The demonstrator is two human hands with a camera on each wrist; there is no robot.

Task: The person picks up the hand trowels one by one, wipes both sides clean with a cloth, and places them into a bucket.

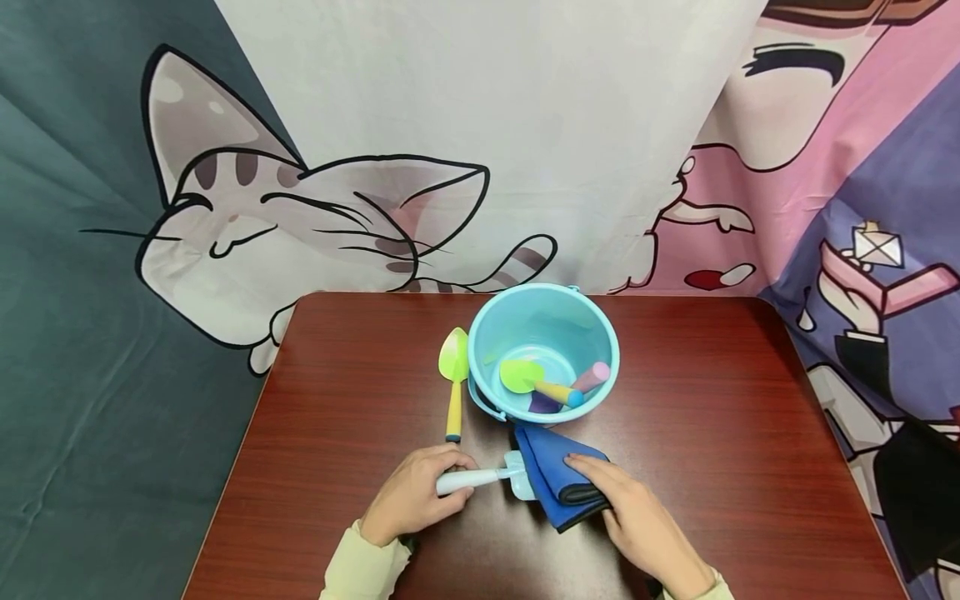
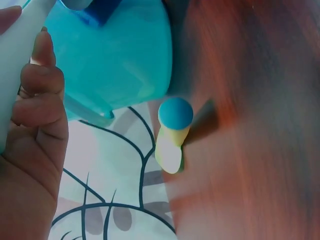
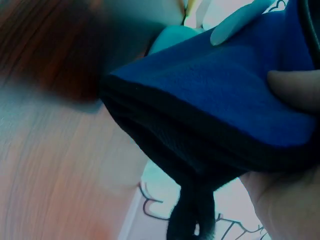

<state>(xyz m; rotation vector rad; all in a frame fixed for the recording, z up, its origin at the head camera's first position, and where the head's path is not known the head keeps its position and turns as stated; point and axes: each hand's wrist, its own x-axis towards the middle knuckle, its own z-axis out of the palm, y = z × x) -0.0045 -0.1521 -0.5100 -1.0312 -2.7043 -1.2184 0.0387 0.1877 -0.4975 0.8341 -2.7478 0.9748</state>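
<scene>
My left hand (image 1: pixel 414 493) grips the pale handle of a light-blue toy shovel (image 1: pixel 468 480); in the left wrist view its fingers (image 2: pixel 44 107) curl round that handle. The shovel's head points right and is partly covered by a folded blue cloth (image 1: pixel 558 475) with black edging. My right hand (image 1: pixel 641 523) holds the cloth, thumb and fingers on either side of its fold. In the right wrist view the cloth (image 3: pixel 210 95) hangs with a black loop at its lower edge, and a light-blue part of the shovel shows above it.
Behind the hands stands a light-blue bucket (image 1: pixel 543 304) holding a green-and-yellow toy shovel (image 1: pixel 525 377) and a tool with a pink handle (image 1: pixel 592 377). Another green-and-yellow toy shovel (image 1: pixel 453 392) lies left of the bucket on the brown table (image 1: pixel 337 400). A printed curtain (image 1: pixel 525 125) hangs behind.
</scene>
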